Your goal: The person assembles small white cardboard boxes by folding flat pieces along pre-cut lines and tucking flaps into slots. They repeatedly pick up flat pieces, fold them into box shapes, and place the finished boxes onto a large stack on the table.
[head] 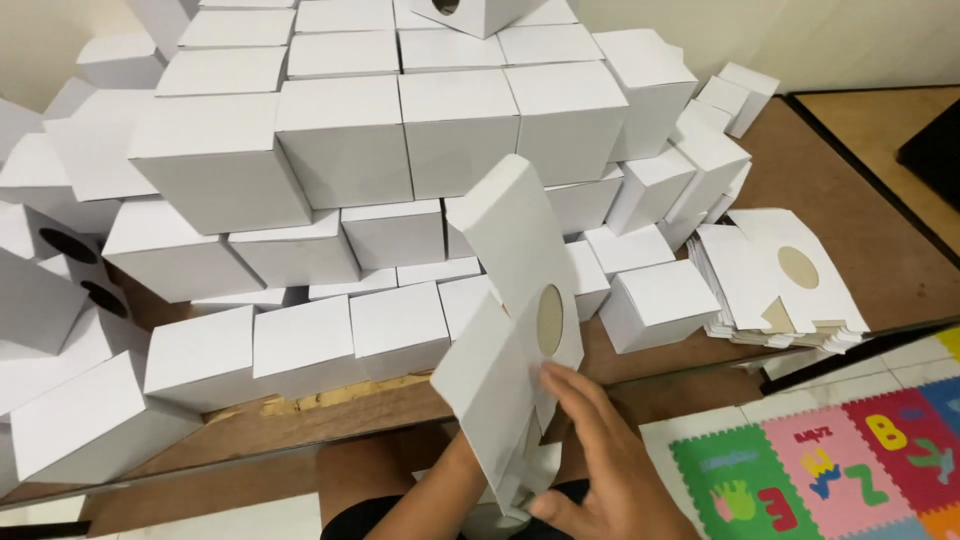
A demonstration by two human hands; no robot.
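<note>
- The table [850, 200] was brown wood with a dark edge, set against a pale wall, and it took up most of my view.
- Beside it, low on the right, lay a foam floor mat [850, 450] in green, pink and blue squares with cut-out shapes.
- A big heap of folded white boxes [400, 140] was stacked in rows across the table, some tilted at the left, a few showing round holes.
- To the right of the heap sat a stack of flat box blanks [780, 290], the top one with a round cut-out.
- The heap stood right behind what I was holding.
- I held a flat white box blank [510, 330] with a round hole up in front of the heap, tilted, above the table's near edge.
- My right hand [600, 470] lay with fingers spread against its lower part.
- My left hand [470, 455] was mostly hidden behind the blank, so I cannot tell its grip.
</note>
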